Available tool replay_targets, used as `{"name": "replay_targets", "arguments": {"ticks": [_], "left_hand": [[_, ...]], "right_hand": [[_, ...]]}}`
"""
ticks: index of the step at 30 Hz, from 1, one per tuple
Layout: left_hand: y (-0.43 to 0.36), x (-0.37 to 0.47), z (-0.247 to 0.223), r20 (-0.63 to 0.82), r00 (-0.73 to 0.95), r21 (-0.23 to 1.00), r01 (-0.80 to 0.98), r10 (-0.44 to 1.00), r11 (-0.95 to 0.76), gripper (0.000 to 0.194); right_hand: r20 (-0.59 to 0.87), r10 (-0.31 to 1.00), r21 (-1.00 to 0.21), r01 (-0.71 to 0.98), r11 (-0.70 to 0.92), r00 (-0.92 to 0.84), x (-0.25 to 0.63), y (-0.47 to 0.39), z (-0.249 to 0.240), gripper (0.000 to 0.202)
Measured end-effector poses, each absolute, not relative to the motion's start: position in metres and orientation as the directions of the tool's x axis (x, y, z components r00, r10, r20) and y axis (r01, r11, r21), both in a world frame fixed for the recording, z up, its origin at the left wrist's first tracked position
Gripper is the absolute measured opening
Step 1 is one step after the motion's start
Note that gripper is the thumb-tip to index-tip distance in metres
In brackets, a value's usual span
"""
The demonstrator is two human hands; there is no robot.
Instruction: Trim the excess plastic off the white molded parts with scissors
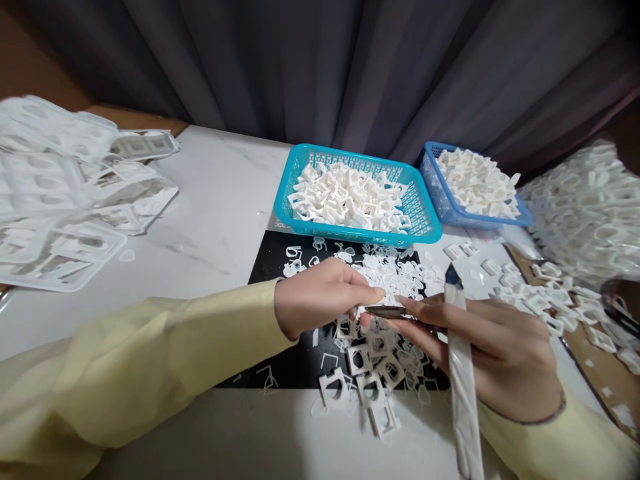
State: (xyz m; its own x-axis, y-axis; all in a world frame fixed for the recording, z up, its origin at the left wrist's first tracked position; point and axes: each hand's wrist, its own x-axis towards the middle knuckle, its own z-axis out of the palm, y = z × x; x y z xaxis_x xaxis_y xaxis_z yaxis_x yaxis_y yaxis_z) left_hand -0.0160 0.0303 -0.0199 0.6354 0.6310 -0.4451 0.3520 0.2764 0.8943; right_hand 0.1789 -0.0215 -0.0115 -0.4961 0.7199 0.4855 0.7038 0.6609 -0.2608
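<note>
My left hand (325,293) is closed, thumb and fingers pinching a small white plastic part that they mostly hide. My right hand (505,353) grips a narrow tool with a dark metal blade (385,311), whose tip is at the part beside my left thumb. Across the right hand lies a white-wrapped stick (463,387) with a dark blue pointed end; whether it belongs to the bladed tool I cannot tell. Below the hands, several white square frames with round openings (334,389) lie partly on a black mat (305,363). Thin white trimmings (390,273) are heaped on the mat behind the hands.
A turquoise basket (357,235) of white parts stands behind the mat, with a blue basket (455,210) of parts to its right. White moulded sheets (50,180) are piled at left. A clear bag of white pieces (590,207) and loose parts (555,300) sit at right.
</note>
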Motion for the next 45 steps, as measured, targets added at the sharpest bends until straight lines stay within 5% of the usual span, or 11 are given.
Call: {"name": "replay_targets", "arguments": {"ticks": [11,38,45], "left_hand": [[0.0297,-0.0167,-0.0232,-0.389,0.68,0.91,0.388,0.621,0.146,0.034],[0.0311,-0.0131,-0.0241,-0.415,0.688,0.902,0.396,0.595,0.172,0.032],[0.0313,-0.0131,-0.0271,-0.434,0.658,0.895,0.396,0.615,0.208,0.031]], "right_hand": [[0.452,0.72,-0.324,0.655,0.682,-0.527,0.1815,-0.0222,-0.0098,0.007],[0.454,0.686,-0.266,0.649,0.713,-0.568,0.1815,-0.0232,-0.0121,0.007],[0.507,0.65,-0.229,0.639,0.734,-0.566,0.1783,-0.0251,-0.0159,0.021]]}}
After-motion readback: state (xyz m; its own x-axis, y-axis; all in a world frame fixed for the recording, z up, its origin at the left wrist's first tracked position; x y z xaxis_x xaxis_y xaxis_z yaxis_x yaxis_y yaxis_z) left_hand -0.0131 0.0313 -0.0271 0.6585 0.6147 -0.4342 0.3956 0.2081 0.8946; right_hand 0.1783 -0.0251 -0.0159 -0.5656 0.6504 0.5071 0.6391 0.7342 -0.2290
